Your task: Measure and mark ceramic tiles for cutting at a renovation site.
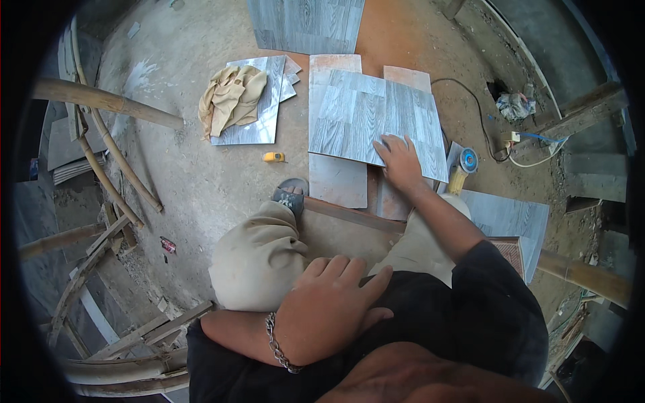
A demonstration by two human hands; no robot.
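Note:
My right hand (402,163) lies with its fingers spread on the near edge of a grey wood-patterned tile (376,115). That tile rests at a slant across two paler tile pieces (339,183) on the ground. Close to my body, my left hand (332,300) is held over my lap, fingers apart and nothing in it; a chain bracelet (273,342) circles its wrist. Right of the slanted tile lies an angle grinder (463,168) with a blue disc and a yellowish body. A yellow tape measure (273,157) sits on the floor to the left.
A tan cloth (232,97) covers part of a small tile stack (269,124). Another grey tile (306,27) stands farther off, and one (507,218) lies at right. A black cord (474,101) runs to a socket box (510,138). Bamboo poles (107,101) rise at left.

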